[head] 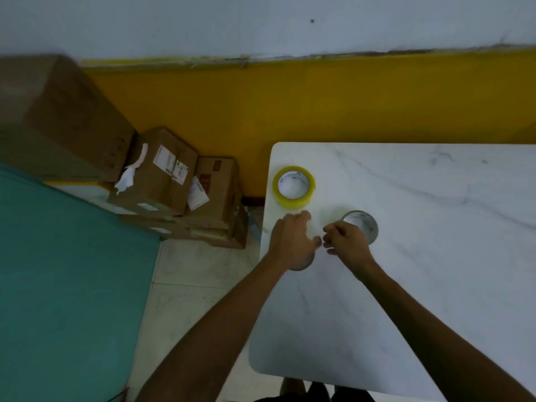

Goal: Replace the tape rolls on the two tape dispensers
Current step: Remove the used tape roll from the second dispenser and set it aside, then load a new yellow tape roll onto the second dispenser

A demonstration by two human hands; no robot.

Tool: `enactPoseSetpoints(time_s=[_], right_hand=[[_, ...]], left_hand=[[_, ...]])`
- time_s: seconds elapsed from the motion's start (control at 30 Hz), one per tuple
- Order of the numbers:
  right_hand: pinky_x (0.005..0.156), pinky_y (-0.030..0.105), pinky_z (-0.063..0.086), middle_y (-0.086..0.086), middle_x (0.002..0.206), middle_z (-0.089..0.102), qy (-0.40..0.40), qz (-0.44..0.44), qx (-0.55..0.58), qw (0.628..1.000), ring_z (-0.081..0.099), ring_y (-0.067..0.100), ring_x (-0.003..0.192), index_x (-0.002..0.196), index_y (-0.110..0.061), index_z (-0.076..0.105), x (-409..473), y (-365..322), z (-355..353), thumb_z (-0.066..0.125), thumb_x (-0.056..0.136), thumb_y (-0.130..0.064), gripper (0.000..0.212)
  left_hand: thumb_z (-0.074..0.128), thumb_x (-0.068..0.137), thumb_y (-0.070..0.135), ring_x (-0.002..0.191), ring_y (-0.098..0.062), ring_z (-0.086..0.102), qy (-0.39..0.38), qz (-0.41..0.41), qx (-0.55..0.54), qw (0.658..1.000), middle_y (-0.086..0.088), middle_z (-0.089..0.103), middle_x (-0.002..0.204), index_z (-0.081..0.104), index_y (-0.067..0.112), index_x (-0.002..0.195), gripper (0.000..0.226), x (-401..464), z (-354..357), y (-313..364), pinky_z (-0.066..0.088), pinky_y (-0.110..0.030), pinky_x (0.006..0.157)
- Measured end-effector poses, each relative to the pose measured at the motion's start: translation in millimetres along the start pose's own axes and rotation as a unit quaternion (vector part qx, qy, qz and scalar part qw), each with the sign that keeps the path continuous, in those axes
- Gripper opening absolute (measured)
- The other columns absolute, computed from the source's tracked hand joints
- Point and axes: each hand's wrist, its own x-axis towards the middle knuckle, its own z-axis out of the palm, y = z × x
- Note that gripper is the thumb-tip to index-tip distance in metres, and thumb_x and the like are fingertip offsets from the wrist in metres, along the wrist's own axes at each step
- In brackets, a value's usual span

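Note:
A full yellowish tape roll (293,187) lies flat near the far left corner of the white marble table (435,256). A grey ring-shaped tape core (364,223) lies flat to its right, partly hidden by my right hand (346,242). My left hand (291,242) is pressed down over another grey ring (306,264), of which only a curved edge shows below the palm. The fingertips of my right hand are pinched together close to my left thumb; whether they hold anything I cannot tell. No tape dispenser is in view.
The table's left edge runs just left of my left hand. Beyond it, several cardboard boxes (165,172) are stacked on the tiled floor against a yellow wall. A teal surface (66,271) fills the lower left.

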Motion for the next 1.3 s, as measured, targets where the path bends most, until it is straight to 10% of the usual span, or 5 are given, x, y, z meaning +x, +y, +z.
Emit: enactPoseSetpoints(time_s=[0.27,0.43,0.67,0.87,1.3], right_hand=[[0.065,0.031,0.053,0.006,0.074,0.062,0.061,-0.008,0.027,0.998,0.059,0.018,0.067,0.091,-0.005,0.063,21.6,-7.6,-27.4,0.046,0.095,-0.006,0.017],[0.064,0.034,0.054,0.012,0.075,0.063,0.090,-0.023,0.028,0.995,0.059,0.018,0.062,0.084,0.002,0.065,20.7,-2.0,-41.3,0.048,0.090,-0.004,0.019],[0.086,0.049,0.058,0.005,0.092,0.072,0.146,-0.042,0.050,0.987,0.068,0.025,0.090,0.086,-0.022,0.066,15.7,-16.8,-69.0,0.053,0.089,-0.027,0.013],[0.085,0.046,0.059,0.002,0.099,0.069,0.237,-0.102,0.107,0.960,0.067,0.019,0.092,0.115,-0.014,0.060,-20.9,-58.4,-114.2,0.052,0.089,-0.054,0.048],[0.068,0.056,0.057,0.008,0.064,0.061,0.500,-0.084,0.122,0.853,0.064,0.034,0.074,0.072,-0.009,0.064,-188.8,26.7,-291.0,0.048,0.086,-0.052,0.048]], left_hand=[[0.061,0.078,0.015,0.128,-0.034,0.047,0.019,0.039,0.138,0.989,-0.021,0.054,0.135,0.052,-0.002,0.128,0.053,98.8,-2.3,-6.5,0.036,-0.039,0.109],[0.051,0.085,0.020,0.114,-0.033,0.055,-0.036,-0.004,0.186,0.982,-0.015,0.064,0.117,0.059,0.013,0.114,0.030,90.3,13.7,-15.4,0.037,-0.042,0.103],[0.057,0.091,0.029,0.077,-0.041,0.061,0.045,-0.005,-0.039,0.998,-0.025,0.064,0.081,0.056,0.006,0.081,0.025,78.3,-14.1,43.5,0.037,-0.037,0.057],[0.057,0.091,0.026,0.064,-0.015,0.056,0.012,0.085,-0.191,0.978,-0.005,0.064,0.074,0.064,0.009,0.086,0.020,51.9,-45.2,147.6,0.038,-0.024,0.051],[0.057,0.093,0.031,0.070,-0.007,0.058,-0.151,0.278,-0.231,0.920,0.002,0.064,0.079,0.066,0.011,0.090,0.022,-58.6,24.8,378.8,0.045,-0.015,0.059]])
